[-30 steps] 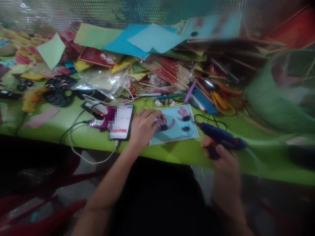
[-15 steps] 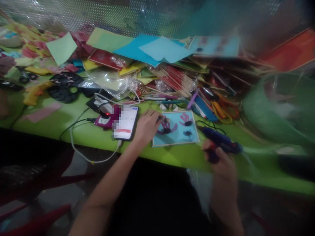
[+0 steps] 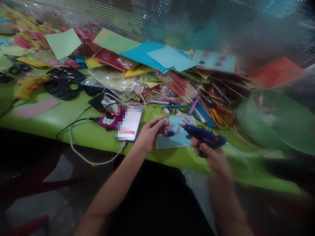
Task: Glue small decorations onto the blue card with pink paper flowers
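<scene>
Blue plastic fills the right hand (image 3: 209,154): its grip is clenched round the handle of one glue gun (image 3: 203,136), low and right of centre in the frame. The gun's long axis runs from right to left, its nozzle aimed toward the left hand (image 3: 150,132), which lies just beside it. That hand's grip pinches one small pale piece (image 3: 166,121), perhaps a pebble or bead, though the blur makes this uncertain, between thumb and fingertips and holds it raised a little over the card. So the piece sits to the left of the nozzle tip, near it but apart, and the left hand is the nearer to it.

Under both hands lies one light blue card (image 3: 175,137) with purple cut shapes on it, flat on the green worktop (image 3: 73,114). Left of the card, one phone (image 3: 129,124) rests face up with one white cable (image 3: 93,159) looping off the worktop's edge. Behind, coloured paper sheets (image 3: 147,54) lie heaped, too many to count. One pair of orange scissors (image 3: 221,116) shows right of centre.
</scene>
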A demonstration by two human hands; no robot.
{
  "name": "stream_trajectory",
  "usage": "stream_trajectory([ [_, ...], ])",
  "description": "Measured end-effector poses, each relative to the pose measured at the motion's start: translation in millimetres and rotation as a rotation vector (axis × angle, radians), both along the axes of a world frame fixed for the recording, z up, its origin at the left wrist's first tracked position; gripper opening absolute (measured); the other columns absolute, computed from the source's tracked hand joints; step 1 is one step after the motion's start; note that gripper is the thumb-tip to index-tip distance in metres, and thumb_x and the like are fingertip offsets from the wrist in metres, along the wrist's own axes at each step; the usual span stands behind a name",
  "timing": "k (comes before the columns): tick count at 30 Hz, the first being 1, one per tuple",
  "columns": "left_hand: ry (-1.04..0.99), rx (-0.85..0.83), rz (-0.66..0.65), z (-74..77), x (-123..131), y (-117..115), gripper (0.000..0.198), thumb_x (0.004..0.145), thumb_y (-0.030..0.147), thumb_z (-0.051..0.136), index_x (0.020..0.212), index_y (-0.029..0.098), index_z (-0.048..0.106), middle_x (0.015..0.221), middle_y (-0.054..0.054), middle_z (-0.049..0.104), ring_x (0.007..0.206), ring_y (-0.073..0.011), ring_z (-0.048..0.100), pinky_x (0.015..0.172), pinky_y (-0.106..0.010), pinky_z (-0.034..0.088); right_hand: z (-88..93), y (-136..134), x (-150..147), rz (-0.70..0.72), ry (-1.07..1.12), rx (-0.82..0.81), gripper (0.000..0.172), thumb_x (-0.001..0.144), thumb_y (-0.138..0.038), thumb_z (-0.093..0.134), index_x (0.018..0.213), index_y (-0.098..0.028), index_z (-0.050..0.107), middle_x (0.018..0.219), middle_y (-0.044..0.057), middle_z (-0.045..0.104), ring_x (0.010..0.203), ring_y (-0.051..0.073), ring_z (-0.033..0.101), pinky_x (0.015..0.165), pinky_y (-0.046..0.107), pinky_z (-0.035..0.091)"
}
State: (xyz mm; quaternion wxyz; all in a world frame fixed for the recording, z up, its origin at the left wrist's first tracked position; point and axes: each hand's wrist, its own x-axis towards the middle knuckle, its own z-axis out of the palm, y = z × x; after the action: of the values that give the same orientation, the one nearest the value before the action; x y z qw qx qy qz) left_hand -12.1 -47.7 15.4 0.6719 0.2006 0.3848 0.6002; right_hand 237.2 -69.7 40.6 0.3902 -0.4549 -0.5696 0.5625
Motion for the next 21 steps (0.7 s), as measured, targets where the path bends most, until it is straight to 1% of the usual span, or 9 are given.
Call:
stream_trajectory([
  [4, -0.081, -0.056, 0.035, 0.0, -3.2, 0.8, 0.026, 0.077, 0.020, 0.083, 0.102, 0.017, 0.081, 0.093, -0.006, 0.079, 0.073, -0.0096, 0.069, 0.078, -0.024, 0.056, 3.2, 9.2, -13.7, 0.062, -0.066, 0.012, 0.031, 0.090, -0.050, 0.068, 0.093, -0.019, 0.074, 0.071, 0.003, 0.066, 0.061, 0.016, 0.056, 0.059, 0.031, 0.042],
  [8, -0.102, -0.102, 0.041, -1.8, -8.5, 0.8, 0.030, 0.073, 0.012, 0.083, 0.102, 0.017, 0.082, 0.099, -0.005, 0.079, 0.078, -0.0108, 0.071, 0.084, -0.025, 0.057, 11.8, 16.1, -28.6, 0.077, -0.153, 0.016, 0.035, 0.087, -0.054, 0.070, 0.087, -0.019, 0.075, 0.066, 0.002, 0.064, 0.058, 0.015, 0.055, 0.057, 0.029, 0.042],
  [10, -0.097, -0.096, 0.036, -3.5, -10.5, 0.8, 0.032, 0.070, 0.015, 0.086, 0.102, 0.018, 0.082, 0.099, -0.005, 0.079, 0.075, -0.0105, 0.070, 0.082, -0.025, 0.058, 17.0, 18.4, -35.7, 0.052, -0.198, 0.015, 0.039, 0.084, -0.058, 0.072, 0.083, -0.019, 0.074, 0.064, 0.001, 0.064, 0.056, 0.014, 0.054, 0.055, 0.029, 0.043],
  [14, -0.089, -0.053, -0.003, -4.9, -12.6, 0.1, 0.040, 0.066, 0.026, 0.092, 0.104, 0.018, 0.082, 0.094, -0.005, 0.079, 0.068, -0.0091, 0.068, 0.073, -0.023, 0.057, 24.1, 21.5, -46.6, 0.019, -0.258, 0.017, 0.043, 0.079, -0.062, 0.074, 0.078, -0.019, 0.073, 0.061, 0.002, 0.064, 0.055, 0.015, 0.055, 0.055, 0.030, 0.044],
  [17, -0.099, -0.034, -0.021, -4.7, -13.4, -1.0, 0.042, 0.064, 0.032, 0.093, 0.103, 0.018, 0.081, 0.091, -0.005, 0.079, 0.067, -0.0101, 0.067, 0.070, -0.024, 0.057, 24.8, 23.3, -50.3, 0.020, -0.260, 0.022, 0.043, 0.079, -0.062, 0.074, 0.077, -0.019, 0.072, 0.061, 0.002, 0.064, 0.055, 0.015, 0.054, 0.055, 0.029, 0.044],
  [21, -0.089, -0.009, -0.019, -6.6, -13.6, -1.6, 0.037, 0.068, 0.032, 0.090, 0.102, 0.019, 0.081, 0.091, -0.005, 0.078, 0.069, -0.0110, 0.067, 0.069, -0.025, 0.057, 22.4, 24.0, -49.5, 0.026, -0.240, 0.041, 0.040, 0.081, -0.059, 0.074, 0.077, -0.020, 0.072, 0.062, 0.001, 0.063, 0.054, 0.014, 0.053, 0.055, 0.029, 0.044],
])
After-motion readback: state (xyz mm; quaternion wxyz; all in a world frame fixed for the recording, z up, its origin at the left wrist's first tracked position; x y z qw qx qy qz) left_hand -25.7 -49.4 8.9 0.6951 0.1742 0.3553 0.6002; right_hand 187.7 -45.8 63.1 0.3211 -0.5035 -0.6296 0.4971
